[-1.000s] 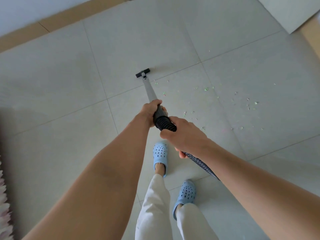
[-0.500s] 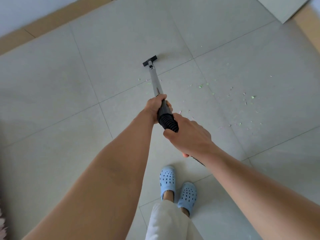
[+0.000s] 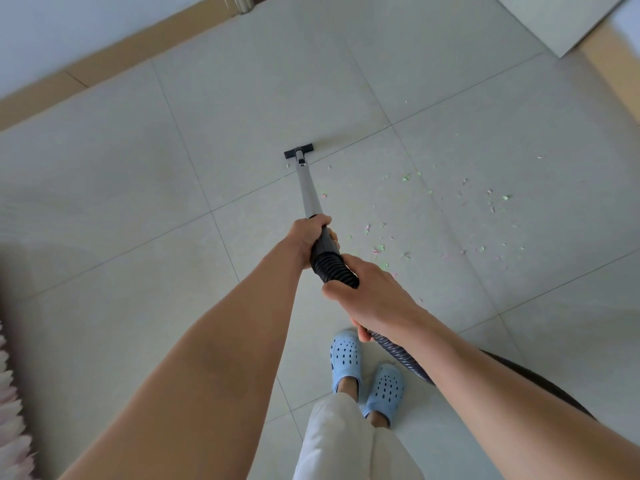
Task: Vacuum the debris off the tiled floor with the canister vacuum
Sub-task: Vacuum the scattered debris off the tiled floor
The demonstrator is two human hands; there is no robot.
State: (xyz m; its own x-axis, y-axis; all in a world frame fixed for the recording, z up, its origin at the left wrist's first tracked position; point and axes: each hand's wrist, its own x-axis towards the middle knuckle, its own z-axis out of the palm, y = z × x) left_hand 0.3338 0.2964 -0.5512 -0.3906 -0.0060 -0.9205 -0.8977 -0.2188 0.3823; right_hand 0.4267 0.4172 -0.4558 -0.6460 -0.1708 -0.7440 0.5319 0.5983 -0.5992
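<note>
A grey vacuum wand runs from my hands down to a small black floor nozzle resting on the pale tiled floor. My left hand grips the black upper end of the wand. My right hand grips the ribbed black hose cuff just behind it. The hose trails back under my right forearm. Small green and pink paper scraps lie scattered to the right of the wand, some beside the nozzle. The canister is out of view.
My feet in light blue clogs stand close together below my hands. A tan skirting strip and white wall run along the upper left. A light panel corner sits at the top right. Something pink and fluffy shows at the left edge.
The nozzle has slid to the right and a little forward, across the grout line toward the scraps. My feet have come together, and the hose now shows under my right arm.
</note>
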